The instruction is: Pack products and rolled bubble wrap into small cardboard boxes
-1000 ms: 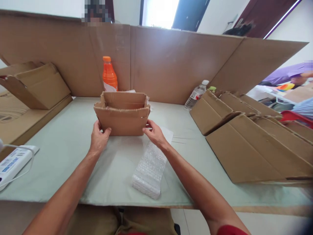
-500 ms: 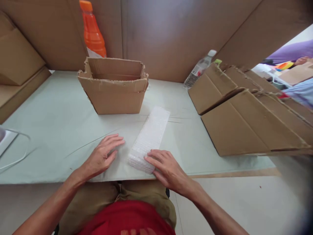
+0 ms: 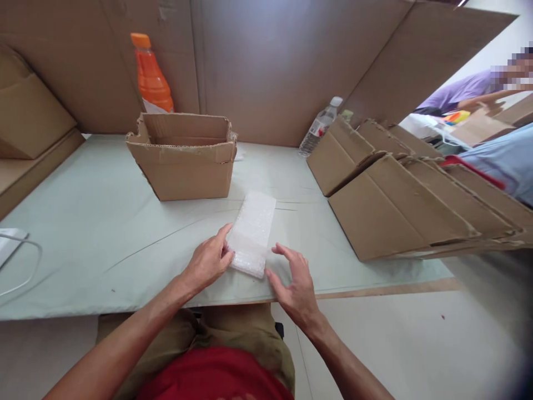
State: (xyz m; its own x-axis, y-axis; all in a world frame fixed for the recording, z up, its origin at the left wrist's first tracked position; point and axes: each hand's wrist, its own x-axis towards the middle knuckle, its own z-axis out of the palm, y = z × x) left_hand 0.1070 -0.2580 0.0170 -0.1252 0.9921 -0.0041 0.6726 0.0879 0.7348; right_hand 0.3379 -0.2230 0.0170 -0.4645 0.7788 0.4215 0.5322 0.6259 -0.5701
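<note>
A strip of white bubble wrap (image 3: 252, 230), folded over at its near end, lies on the table at a slant. My left hand (image 3: 207, 256) is at its left side, thumb and forefinger apart and touching the edge. On the other side, my right hand (image 3: 295, 280) is open, fingers curved and spread, the thumb close to the near right corner. Beyond the wrap stands an open-topped cardboard box (image 3: 194, 172) with slanted sides.
Several cardboard boxes (image 3: 400, 205) lie tilted at the right, with a clear water bottle (image 3: 318, 130) behind them. An orange bottle (image 3: 152, 78) stands at the back by the cardboard wall (image 3: 266, 72). A white cable (image 3: 31, 278) is at the left; another person (image 3: 466, 91) is at the far right.
My left hand has come right to the wrap's edge. My right hand has lifted off the wrap to its right side. The wrap looks shorter, its near end folded farther up.
</note>
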